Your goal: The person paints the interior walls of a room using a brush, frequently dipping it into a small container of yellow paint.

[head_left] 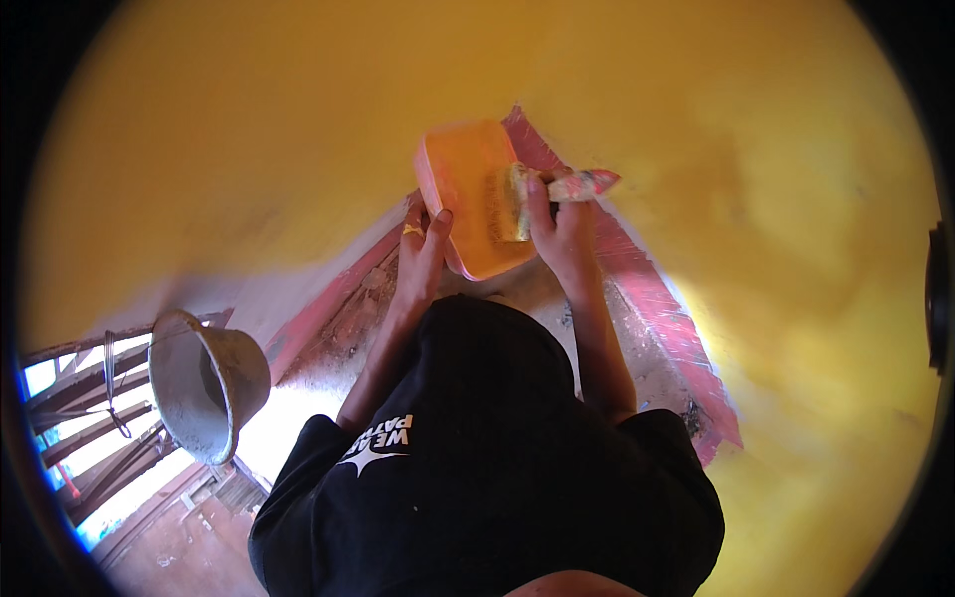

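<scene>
My left hand (425,249) grips the near left edge of a shallow tub (453,174) with rounded corners and pinkish sides. Orange-yellow paint covers its inside. Yellow paint marks a finger of that hand. A wide paintbrush (582,186) with a paint-smeared, reddish-tipped handle is held in my right hand (565,231), thumb and fingers closed around its base. Its bristles point left and lie over the right part of the tub, against the paint. Some of my right fingers are hidden behind the brush.
Yellow walls (279,129) surround a corner, with a pinkish-red band (652,289) along their base. At the lower left hangs or stands a grey, paint-stained bucket (239,373), beside dark wooden slats (85,393) with bright light between them. A dark round object (936,298) sits at the far right edge.
</scene>
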